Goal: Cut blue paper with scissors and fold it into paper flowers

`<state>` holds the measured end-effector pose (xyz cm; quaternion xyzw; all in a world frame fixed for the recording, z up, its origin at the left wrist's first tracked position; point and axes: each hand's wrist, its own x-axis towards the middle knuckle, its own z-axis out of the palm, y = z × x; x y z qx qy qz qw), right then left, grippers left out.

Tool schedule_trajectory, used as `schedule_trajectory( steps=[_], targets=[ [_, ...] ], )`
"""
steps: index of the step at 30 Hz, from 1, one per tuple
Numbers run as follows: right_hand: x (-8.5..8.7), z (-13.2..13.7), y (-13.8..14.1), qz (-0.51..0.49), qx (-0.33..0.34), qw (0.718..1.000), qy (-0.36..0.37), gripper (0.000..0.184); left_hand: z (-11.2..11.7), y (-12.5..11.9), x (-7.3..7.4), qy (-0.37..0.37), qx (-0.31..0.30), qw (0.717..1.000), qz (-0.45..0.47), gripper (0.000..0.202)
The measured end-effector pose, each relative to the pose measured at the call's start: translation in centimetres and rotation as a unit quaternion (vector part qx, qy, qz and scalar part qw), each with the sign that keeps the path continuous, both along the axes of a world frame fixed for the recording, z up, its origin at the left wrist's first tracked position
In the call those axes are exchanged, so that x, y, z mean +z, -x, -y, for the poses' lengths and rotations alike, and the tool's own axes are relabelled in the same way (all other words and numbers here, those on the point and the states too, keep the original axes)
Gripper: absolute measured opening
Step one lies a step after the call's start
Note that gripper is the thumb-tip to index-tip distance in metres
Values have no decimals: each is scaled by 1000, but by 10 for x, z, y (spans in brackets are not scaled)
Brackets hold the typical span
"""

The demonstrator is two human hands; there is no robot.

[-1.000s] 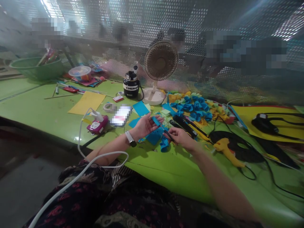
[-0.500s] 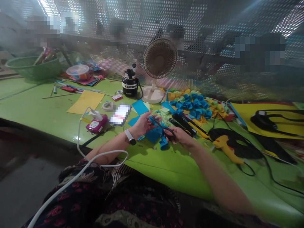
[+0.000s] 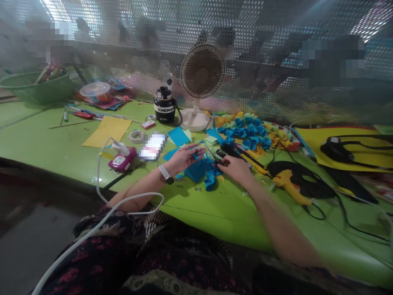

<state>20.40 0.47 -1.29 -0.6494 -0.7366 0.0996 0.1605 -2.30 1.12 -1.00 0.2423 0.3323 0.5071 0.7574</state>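
My left hand [image 3: 185,158], with a white-banded watch at the wrist, is turned palm up over blue paper. Its fingers are stretched and loosely apart, and I make out nothing held in them. To its right, my right hand [image 3: 236,169] is closed on the dark handles of a pair of scissors [image 3: 211,154], whose blades point toward the left hand. Just below lie a blue paper sheet [image 3: 196,171] and a curled blue paper piece [image 3: 210,180]. Beyond the hands is a pile of blue folded paper flowers [image 3: 252,132], mixed with yellow and green ones.
A yellow glue gun [image 3: 290,186] lies at right beside a black round mat [image 3: 307,180]. A desk fan [image 3: 202,71] and a black bottle [image 3: 164,107] stand at the back. At left are a phone [image 3: 152,146], tape roll [image 3: 136,137], purple power adapter [image 3: 123,160] and white cable [image 3: 132,198].
The blue paper piece between the left fingers and scissors no longer shows there. My left fingers have straightened, and the right hand with the scissors has lowered and tipped forward.
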Motion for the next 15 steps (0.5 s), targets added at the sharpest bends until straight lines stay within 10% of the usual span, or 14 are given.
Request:
schedule_trajectory(
  steps=[15],
  targets=[
    [0,-1,7,-47,-38,998,-26,31,-5,1,5,-202,110,958,-174,24]
  ],
)
